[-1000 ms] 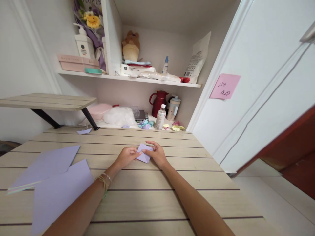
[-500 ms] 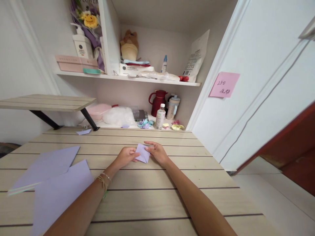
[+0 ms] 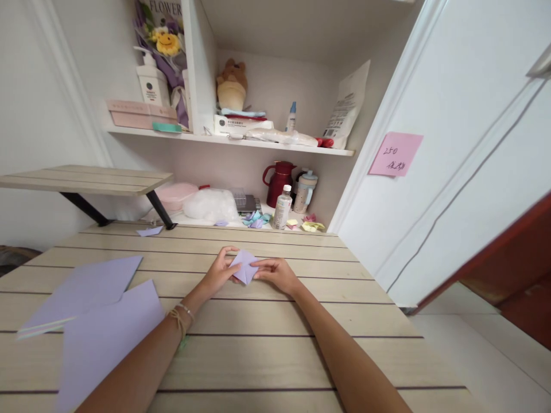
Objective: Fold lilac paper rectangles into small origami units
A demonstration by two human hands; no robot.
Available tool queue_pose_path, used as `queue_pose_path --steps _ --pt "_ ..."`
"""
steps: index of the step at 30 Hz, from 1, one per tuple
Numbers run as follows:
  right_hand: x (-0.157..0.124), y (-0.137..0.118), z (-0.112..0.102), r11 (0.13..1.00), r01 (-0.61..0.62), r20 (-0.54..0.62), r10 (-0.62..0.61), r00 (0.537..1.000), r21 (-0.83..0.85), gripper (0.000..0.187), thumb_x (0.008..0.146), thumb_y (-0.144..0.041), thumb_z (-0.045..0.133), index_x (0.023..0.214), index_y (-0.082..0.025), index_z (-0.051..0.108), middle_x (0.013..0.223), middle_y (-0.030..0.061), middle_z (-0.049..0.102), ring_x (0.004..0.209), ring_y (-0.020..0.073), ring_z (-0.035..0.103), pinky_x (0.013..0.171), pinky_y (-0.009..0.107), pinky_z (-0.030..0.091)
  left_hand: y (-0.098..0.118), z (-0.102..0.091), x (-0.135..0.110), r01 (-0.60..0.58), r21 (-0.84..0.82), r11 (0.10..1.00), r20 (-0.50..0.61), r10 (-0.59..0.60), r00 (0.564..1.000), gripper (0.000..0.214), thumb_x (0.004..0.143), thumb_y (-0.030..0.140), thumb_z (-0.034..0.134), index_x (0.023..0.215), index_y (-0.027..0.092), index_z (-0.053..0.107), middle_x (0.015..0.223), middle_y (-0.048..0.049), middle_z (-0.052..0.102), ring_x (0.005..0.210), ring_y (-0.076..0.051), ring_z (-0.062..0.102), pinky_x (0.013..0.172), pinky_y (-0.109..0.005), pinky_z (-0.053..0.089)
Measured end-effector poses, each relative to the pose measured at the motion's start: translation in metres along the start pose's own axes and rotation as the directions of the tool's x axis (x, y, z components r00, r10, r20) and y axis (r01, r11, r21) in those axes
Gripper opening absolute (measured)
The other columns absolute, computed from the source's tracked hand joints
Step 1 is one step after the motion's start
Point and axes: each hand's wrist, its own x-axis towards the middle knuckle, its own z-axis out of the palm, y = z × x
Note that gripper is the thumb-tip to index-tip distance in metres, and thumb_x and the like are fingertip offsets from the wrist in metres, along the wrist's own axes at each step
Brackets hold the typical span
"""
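Lilac paper [image 3: 245, 268], edges partly behind hands [image 3: 282, 275]

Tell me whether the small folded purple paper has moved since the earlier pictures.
Yes. The folded purple paper has shifted slightly left in the view, judged against the white-capped bottle standing beyond it.

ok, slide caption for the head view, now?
Left hand and right hand hold a small folded lilac paper over a wood-grain table, larger lilac sheets lying to the left.
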Motion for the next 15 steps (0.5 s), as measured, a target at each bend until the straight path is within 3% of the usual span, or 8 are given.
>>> queue_pose_path --steps 5,8,12,15 --pt "0.002 0.007 0.002 0.999 0.025 -0.096 -0.027 0.995 -0.026 0.037 0.056 -0.033 0.074 0.091 -0.02 0.068 0.085 0.0047 0.069 0.08 0.0209 0.062 0.077 0.035 0.047 -0.004 0.001 0.0 -0.042 0.015 0.999 0.036 0.041 0.999 0.038 0.066 0.029 0.067 0.097 0.018 0.048 0.079 -0.0034 0.065 0.061 -0.014 0.061 0.052 -0.024 0.048" --pt "0.002 0.006 0.004 0.998 0.06 -0.123 -0.062 0.99 -0.021 0.037 0.056 -0.033 0.075 0.09 -0.021 0.068 0.081 0.0029 0.068 0.073 0.0179 0.062 0.072 0.032 0.047 -0.004 -0.001 0.0 -0.066 0.057 0.996 0.062 0.062 0.996 0.027 0.066 0.026 0.066 0.089 0.015 0.056 0.08 -0.0047 0.066 0.069 -0.016 0.062 0.062 -0.026 0.048" --pt "0.003 0.004 0.009 0.995 0.099 -0.226 -0.097 0.969 0.0 0.022 0.061 -0.038 0.07 0.072 -0.018 0.068 0.083 0.0047 0.066 0.072 0.0168 0.059 0.067 0.029 0.047 0.001 0.0 -0.003 -0.064 0.111 0.992 0.097 0.053 0.994 0.027 0.065 0.026 0.067 0.088 0.013 0.062 0.085 -0.0075 0.068 0.079 -0.018 0.062 0.07 -0.027 0.046" --pt "0.003 0.004 0.014 0.998 0.057 -0.318 -0.059 0.946 -0.016 0.024 0.064 -0.04 0.067 0.062 -0.016 0.065 0.068 0.0027 0.064 0.061 0.0138 0.055 0.059 0.026 0.044 0.003 0.002 -0.005 -0.055 0.127 0.99 0.124 0.039 0.991 0.027 0.063 0.025 0.069 0.086 0.013 0.062 0.085 -0.007 0.068 0.078 -0.017 0.062 0.068 -0.025 0.046"
